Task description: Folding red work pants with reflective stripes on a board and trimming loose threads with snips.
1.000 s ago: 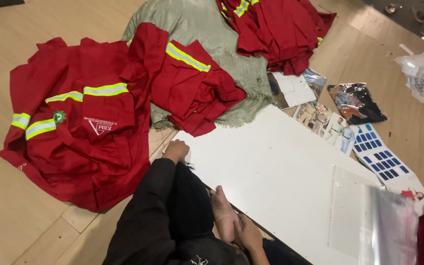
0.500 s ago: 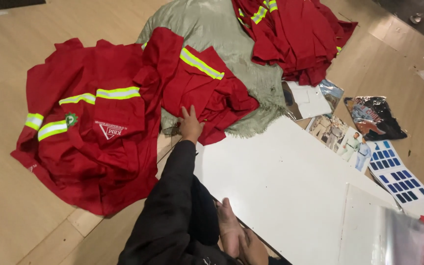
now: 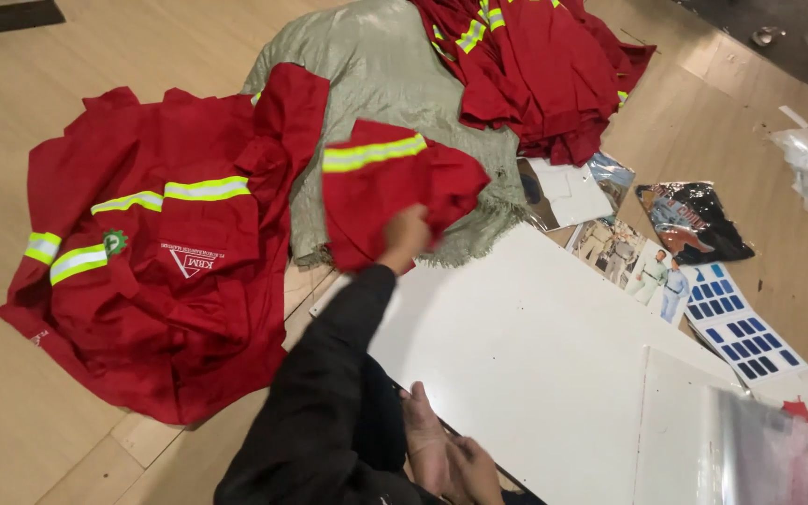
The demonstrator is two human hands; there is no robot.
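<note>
One hand point(image 3: 406, 232) gripping red garment point(image 3: 395, 182)

Matt red cloth garment point(image 3: 381, 182), coarse woven sack point(image 3: 376, 65), smooth white board point(image 3: 535, 346).

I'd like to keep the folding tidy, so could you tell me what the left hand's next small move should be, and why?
Probably draw the red garment toward the white board. The left hand grips its lower edge, lifted off the green sack, and the board's near part lies bare beside it. The right hand rests low by the body, holding nothing visible.
</note>
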